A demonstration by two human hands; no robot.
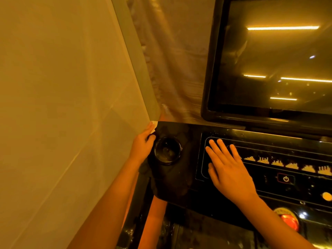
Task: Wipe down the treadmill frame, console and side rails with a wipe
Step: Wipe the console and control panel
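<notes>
The black treadmill console (179, 177) fills the lower right, with a round cup holder (167, 151) near its left end and a dark screen (273, 65) above. My left hand (142, 144) grips a small white wipe (154, 125) and presses it on the console's far left corner, beside the cup holder. My right hand (226, 168) lies flat, fingers spread, on the button panel (269, 159) with nothing in it.
A pale wall (62, 105) stands close along the left, almost touching the console's edge. Plastic sheeting (176, 69) hangs behind the console. A power button (286, 178) and a red stop button (289, 221) sit to the right of my right hand.
</notes>
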